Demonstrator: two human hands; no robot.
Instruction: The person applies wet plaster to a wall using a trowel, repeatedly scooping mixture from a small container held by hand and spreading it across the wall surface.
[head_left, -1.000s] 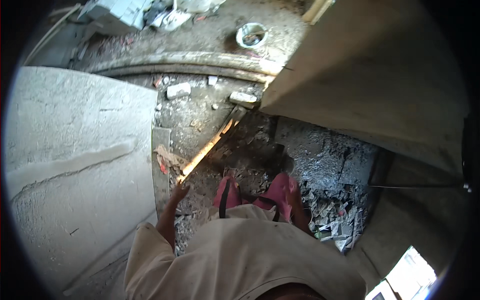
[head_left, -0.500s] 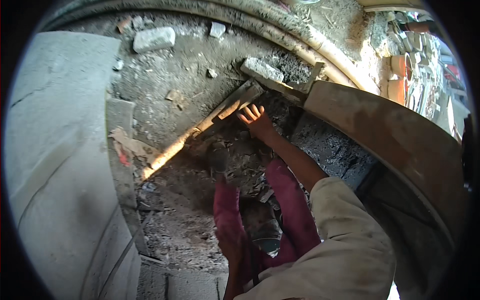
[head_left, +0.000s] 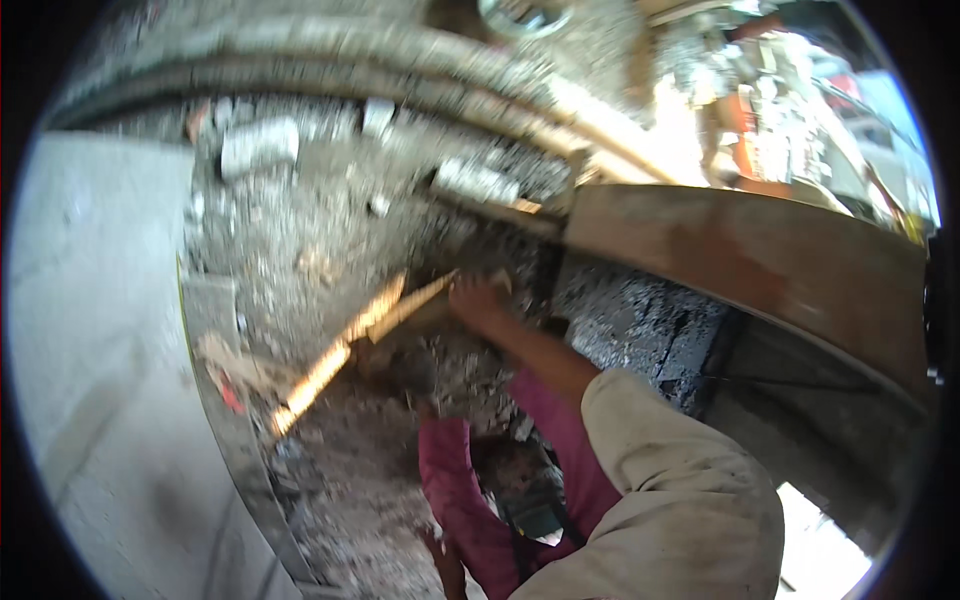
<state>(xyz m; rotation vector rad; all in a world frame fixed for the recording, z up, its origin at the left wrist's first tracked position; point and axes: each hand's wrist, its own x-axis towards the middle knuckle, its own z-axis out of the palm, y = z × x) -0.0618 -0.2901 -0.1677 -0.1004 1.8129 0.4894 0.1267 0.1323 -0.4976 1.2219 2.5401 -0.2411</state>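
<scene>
My right hand point(head_left: 478, 305) is closed round the far end of a wooden board point(head_left: 415, 310), which lies low over the debris and is partly hidden by the hand. Touching or just beside it is a second, sunlit strip of wood point(head_left: 312, 388) that slants toward the lower left. Motion blur softens the edges of both. Beside my maroon-trousered leg point(head_left: 447, 465) hangs my left hand point(head_left: 443, 560), low in the picture, its fingers too smeared to read. Nothing shows in that hand.
A large pale slab point(head_left: 95, 330) fills the left side. Long pipes point(head_left: 330, 75) curve across the far ground, with concrete chunks point(head_left: 260, 147) in front of them. To the right stands a curved brown panel point(head_left: 740, 250). Rubble and flakes cover the ground around my feet.
My right hand has gone from spread fingers to a closed grip on the board. That board now stands apart at an angle from the sunlit strip. The whole view has shifted.
</scene>
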